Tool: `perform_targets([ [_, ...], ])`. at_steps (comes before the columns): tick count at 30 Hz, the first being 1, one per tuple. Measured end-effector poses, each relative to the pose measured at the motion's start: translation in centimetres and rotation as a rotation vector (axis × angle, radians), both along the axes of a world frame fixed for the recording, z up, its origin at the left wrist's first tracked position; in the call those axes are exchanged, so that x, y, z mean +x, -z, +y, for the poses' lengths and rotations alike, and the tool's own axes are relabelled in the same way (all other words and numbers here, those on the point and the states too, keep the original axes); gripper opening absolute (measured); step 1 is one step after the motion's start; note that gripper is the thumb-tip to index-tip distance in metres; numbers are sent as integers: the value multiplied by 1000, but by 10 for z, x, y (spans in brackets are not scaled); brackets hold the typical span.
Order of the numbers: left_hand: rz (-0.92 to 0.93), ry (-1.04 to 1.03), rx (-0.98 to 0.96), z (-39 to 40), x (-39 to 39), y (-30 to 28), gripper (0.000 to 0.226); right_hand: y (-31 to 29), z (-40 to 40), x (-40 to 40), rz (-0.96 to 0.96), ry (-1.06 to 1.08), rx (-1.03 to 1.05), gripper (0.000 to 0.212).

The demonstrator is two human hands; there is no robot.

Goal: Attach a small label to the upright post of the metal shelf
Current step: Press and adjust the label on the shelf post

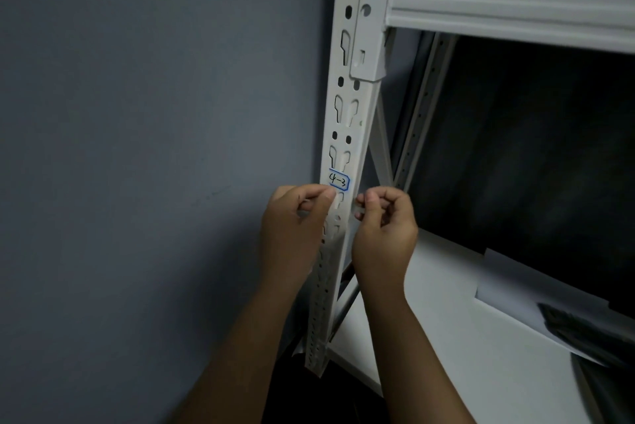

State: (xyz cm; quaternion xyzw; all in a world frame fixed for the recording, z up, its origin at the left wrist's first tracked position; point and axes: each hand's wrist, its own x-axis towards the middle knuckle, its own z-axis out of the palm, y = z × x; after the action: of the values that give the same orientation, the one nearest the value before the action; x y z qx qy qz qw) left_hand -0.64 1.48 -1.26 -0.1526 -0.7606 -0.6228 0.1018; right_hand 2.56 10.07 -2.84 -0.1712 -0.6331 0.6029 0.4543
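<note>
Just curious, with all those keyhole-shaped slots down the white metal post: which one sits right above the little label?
The slot pair directly above the blue-bordered white label, whose top edge touches it; other slots sit higher.

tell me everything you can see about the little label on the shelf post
The label is a small white rectangle with a blue border and rounded corners, handwritten in dark ink, apparently "4-3". It looks like paper or a sticker. It lies flat against the front face of the white slotted upright post, slightly tilted, just below a keyhole slot. The left hand has its fingertips at the label's lower left corner; the right hand is just below, not touching it.
</note>
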Motion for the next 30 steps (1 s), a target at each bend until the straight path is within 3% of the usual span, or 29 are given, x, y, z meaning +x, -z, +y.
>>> perform_targets([
  [4, 76, -116, -24, 8, -9, 3, 18, -5, 2, -1, 4, -36, -44, 6],
  [11, 155, -172, 13, 18, -25, 3, 6, -13, 12, -8, 45, -93, -172, 11],
  [18, 269, -162, -24, 23, -32, 10, 8, -11, 16, -15, 73, -100, -221, 9],
  [30, 311, -170, 33, 25, -33, 14, 4, -4, 13, -17, 36, -125, -257, 8],
])
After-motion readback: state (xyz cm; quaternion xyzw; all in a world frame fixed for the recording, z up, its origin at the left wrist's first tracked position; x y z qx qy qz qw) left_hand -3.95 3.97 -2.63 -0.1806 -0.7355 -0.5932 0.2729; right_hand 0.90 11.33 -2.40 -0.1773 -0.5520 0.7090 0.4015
